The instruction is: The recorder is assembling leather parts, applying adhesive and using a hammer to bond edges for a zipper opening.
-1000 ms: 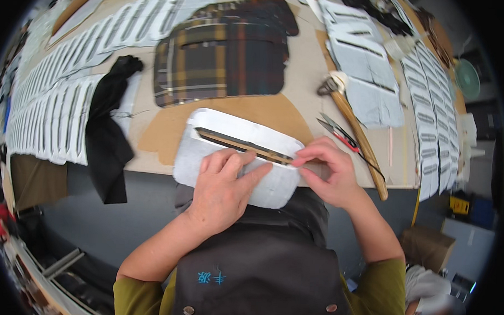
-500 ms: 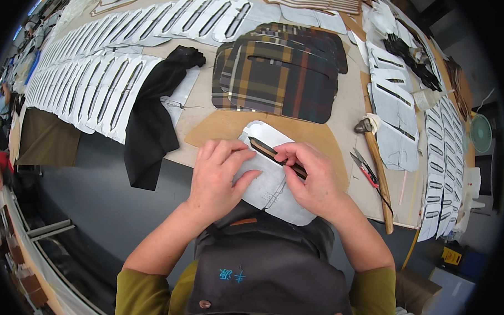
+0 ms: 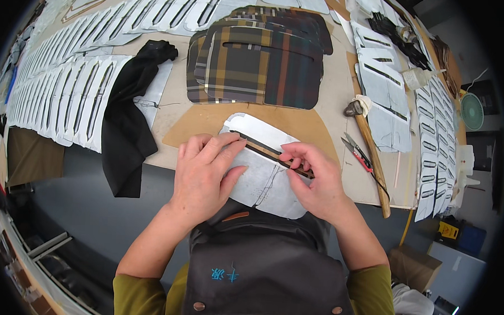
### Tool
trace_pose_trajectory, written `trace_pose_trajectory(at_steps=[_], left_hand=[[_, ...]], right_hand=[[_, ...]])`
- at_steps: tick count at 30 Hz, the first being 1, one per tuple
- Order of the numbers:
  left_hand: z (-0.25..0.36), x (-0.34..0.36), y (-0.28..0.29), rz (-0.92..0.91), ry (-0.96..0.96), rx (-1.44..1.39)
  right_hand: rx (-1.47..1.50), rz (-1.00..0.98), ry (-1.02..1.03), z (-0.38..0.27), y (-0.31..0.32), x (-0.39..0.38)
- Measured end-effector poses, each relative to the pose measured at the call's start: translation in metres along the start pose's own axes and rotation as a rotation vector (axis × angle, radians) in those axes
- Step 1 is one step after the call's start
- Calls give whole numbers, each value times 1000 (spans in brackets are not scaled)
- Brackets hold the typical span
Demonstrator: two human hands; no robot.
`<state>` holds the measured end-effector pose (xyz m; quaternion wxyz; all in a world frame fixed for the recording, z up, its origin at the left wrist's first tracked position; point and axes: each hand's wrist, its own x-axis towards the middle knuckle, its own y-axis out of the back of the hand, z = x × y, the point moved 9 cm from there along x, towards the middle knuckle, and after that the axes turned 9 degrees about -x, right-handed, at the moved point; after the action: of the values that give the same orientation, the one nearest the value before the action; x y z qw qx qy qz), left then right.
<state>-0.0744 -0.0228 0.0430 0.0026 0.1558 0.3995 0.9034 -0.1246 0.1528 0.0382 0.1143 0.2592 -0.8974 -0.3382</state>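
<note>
A white-backed fabric panel [image 3: 251, 182] with rounded corners lies at the table's front edge, its lower part reaching over my dark apron [image 3: 265, 269]. Across it runs a long slot edged with dark strips [image 3: 269, 152], and brown shows through the opening. My left hand [image 3: 207, 170] rests with its fingertips on the slot's left end, the thumb apart and lying on the panel. At the slot's right end, my right hand [image 3: 315, 173] has bent fingers and thumb closed on the slot's edge. Loose dark threads trail over the panel below the slot.
Stacked plaid fabric panels [image 3: 238, 62] lie beyond a brown board [image 3: 192, 127]. Black cloth [image 3: 131, 114] hangs over the edge at left. Thread snips [image 3: 358, 155] and a wooden-handled hammer [image 3: 371, 150] lie at right. Rows of white slotted pieces [image 3: 60, 95] cover both sides.
The view has shifted, so the table appears further left and up. My right hand has slid along the slot to its right end, and the slot's strips look flatter and straighter.
</note>
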Motion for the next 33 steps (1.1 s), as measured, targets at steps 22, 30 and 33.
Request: trace_pose_trajectory(at_steps=[22,30,33], left_hand=[[-6,-5,8,115,-61,-82],[-12,-8,14,243,-34,-183],[-11,-8,16,228,-30,-184]], right_hand=[[46,40,147,-7,4,9],[-60,-75,257,-42,-36,45],[-97,-24,275,-46,-40,52]])
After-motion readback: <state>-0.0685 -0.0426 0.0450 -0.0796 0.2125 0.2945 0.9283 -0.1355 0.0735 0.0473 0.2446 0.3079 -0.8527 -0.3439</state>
